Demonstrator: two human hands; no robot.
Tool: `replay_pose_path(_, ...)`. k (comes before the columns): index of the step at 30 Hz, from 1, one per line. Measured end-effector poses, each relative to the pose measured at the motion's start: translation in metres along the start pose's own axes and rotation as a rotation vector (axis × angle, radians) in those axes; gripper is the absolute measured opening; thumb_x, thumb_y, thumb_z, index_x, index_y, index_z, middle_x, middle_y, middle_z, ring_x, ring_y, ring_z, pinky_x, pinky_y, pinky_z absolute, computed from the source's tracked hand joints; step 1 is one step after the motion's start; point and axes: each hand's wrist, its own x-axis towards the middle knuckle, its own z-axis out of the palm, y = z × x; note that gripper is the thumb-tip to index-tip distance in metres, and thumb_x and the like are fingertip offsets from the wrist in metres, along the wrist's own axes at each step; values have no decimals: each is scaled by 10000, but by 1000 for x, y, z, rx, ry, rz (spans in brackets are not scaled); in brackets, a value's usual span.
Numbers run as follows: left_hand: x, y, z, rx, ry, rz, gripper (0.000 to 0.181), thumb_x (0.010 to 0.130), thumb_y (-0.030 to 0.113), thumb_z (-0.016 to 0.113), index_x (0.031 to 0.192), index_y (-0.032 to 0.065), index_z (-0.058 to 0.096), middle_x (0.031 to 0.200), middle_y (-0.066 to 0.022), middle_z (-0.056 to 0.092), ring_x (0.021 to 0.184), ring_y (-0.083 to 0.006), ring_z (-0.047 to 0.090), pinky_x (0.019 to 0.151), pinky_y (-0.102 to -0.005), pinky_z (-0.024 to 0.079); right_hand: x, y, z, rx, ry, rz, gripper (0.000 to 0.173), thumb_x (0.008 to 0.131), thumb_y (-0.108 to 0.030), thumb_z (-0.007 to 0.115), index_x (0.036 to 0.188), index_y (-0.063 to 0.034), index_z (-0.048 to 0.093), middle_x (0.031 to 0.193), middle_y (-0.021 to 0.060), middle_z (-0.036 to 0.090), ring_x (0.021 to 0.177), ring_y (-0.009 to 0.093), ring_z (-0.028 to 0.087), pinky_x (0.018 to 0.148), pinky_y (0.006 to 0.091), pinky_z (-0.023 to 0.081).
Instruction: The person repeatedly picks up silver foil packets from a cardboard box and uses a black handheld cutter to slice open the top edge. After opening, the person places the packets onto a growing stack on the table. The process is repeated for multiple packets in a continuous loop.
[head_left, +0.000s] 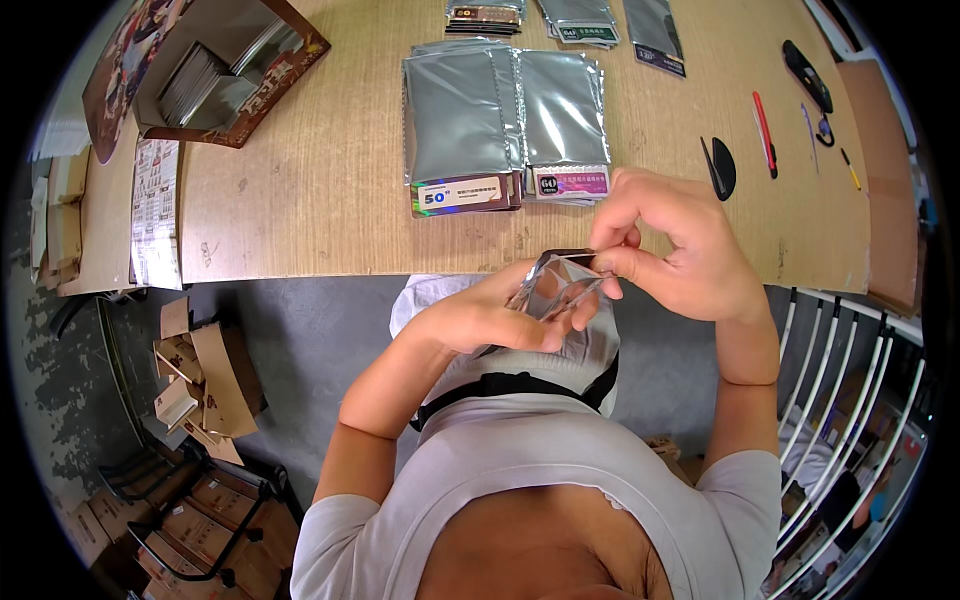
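A shiny silver foil pouch (553, 283) is held in front of my body, just off the table's front edge. My left hand (487, 311) grips it from the left, thumb on the near side and fingers behind. My right hand (671, 240) pinches its upper right corner between thumb and forefinger. What lies inside the pouch cannot be seen. Just beyond my hands, a stack of silver packets with a holographic label strip (459, 120) lies beside a stack with a pink label strip (564, 112).
More packets (577, 22) lie at the back of the wooden table (300, 202). An open printed box (217, 82) holding card stacks stands left. To the right lie a black letter opener (721, 169), a red pen (765, 135) and a black utility knife (808, 75). White bars (832, 405) rise at right.
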Motion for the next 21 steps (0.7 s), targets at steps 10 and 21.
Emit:
replay_pose_path(10, -12, 18, 13, 209, 128, 114, 621, 561, 5, 642, 1150, 17, 446, 945, -26, 491, 857, -108, 450, 776, -243, 384, -4, -5, 2, -114, 78, -190, 160, 605, 33, 683, 703, -39, 579, 720, 49, 527, 673, 191, 487, 588, 293, 378)
replay_pose_path(21, -16, 20, 22, 664, 290, 210, 702, 467, 44, 667, 1138, 7, 463, 1020, -69, 529, 913, -169, 509, 847, -269, 385, -9, -9, -5, -193, 63, -235, 165, 643, 18, 700, 762, -41, 601, 741, 48, 528, 677, 187, 490, 576, 280, 400)
